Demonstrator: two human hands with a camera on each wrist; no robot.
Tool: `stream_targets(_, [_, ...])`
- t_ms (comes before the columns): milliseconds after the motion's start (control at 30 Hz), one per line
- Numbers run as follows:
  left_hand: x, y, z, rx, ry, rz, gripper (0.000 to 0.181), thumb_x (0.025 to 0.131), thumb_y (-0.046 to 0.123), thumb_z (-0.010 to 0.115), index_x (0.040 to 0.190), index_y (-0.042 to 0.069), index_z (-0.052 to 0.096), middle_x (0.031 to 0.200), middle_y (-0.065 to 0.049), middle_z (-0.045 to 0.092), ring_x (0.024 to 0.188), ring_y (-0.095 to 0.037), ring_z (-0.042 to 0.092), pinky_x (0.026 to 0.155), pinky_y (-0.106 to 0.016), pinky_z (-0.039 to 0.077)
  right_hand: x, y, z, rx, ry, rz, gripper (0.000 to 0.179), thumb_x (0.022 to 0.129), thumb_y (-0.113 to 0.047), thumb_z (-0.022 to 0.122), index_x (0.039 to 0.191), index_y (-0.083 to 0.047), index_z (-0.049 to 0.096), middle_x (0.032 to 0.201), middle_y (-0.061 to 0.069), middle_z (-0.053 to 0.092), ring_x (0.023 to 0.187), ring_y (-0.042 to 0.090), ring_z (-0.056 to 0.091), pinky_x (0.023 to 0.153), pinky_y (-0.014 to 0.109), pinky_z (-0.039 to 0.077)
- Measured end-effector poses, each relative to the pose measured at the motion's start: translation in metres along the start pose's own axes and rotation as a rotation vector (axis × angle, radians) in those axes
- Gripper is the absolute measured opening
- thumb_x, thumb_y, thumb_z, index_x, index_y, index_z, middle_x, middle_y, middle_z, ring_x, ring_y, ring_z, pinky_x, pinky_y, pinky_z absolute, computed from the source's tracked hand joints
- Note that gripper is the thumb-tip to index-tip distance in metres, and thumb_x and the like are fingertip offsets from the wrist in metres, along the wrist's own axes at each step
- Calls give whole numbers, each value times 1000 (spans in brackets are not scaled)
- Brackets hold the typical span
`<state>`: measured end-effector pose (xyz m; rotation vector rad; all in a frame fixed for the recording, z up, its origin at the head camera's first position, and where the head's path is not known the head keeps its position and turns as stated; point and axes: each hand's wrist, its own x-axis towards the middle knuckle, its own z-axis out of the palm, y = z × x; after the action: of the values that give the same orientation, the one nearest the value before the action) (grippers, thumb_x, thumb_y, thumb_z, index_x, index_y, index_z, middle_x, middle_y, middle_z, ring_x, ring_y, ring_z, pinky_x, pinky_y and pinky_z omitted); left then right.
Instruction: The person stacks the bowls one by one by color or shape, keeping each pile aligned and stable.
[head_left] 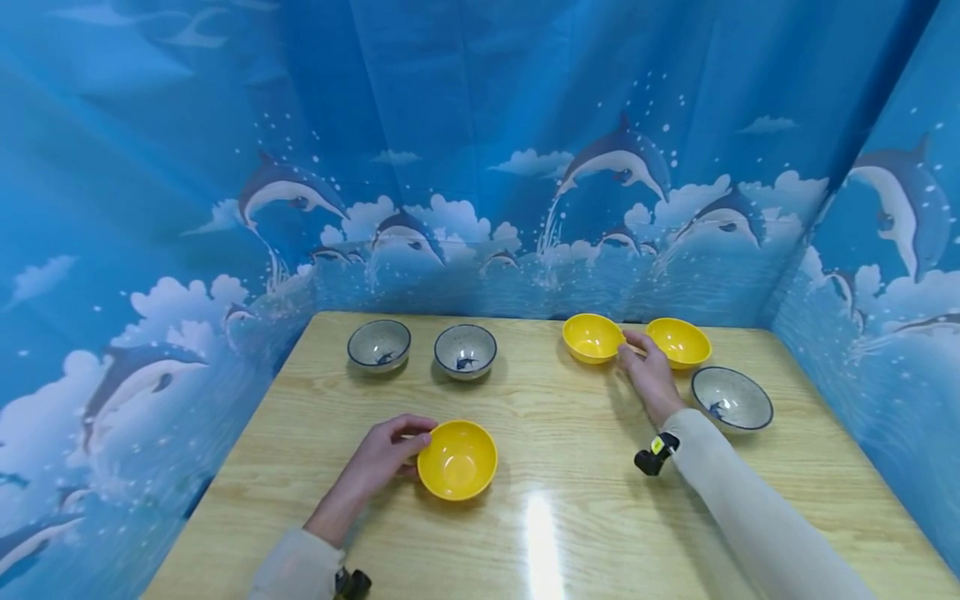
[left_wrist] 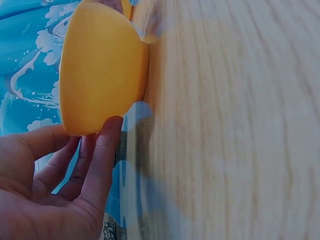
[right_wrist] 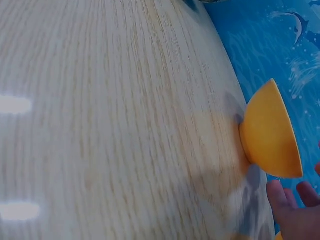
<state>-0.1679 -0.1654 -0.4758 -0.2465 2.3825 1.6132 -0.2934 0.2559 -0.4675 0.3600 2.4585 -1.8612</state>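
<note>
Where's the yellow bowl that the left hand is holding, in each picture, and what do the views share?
Head: the held bowl is in the lower middle, beside the left hand.
Left wrist: large, upper left, above the fingers.
Right wrist: not in it; the yellow bowl at right is another.
Shared landmark: the wooden table.

The head view looks forward and down over the wooden table (head_left: 592, 467); both wrist views look from lower and nearer, turned sideways; the head and left wrist views share the yellow bowl (head_left: 457, 462) at the left hand (head_left: 384, 454)
</note>
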Motion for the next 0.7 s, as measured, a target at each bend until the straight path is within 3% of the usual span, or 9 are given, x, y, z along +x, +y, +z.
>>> stream_targets(133, [0, 0, 0, -5, 3, -3, 26, 108, 20, 68, 134, 18, 73, 134, -6, 71, 105, -25, 67, 82, -33, 66, 5, 1, 0, 15, -11, -4, 64, 117, -24, 48, 175, -16, 22, 182, 14, 21, 160, 35, 41, 129, 47, 44])
stream_targets(467, [0, 0, 0, -9, 0, 8, 26, 108, 19, 68, 134, 17, 73, 134, -7, 72, 104, -24, 67, 81, -33, 67, 15, 4, 3, 23, -19, -7, 68, 118, -25, 47, 176, -15, 14, 181, 19, 19, 159, 36, 40, 127, 46, 45])
stream_targets(700, [0, 1, -1, -16, -3, 12, 26, 108, 19, 69, 134, 16, 73, 135, -8, 72, 104, -24, 67, 80, -32, 67, 21, 4, 7, 91, -16, 54, 69, 118, -25, 47, 177, -19, 12, 181, 17, 19, 157, 34, 44, 127, 45, 46])
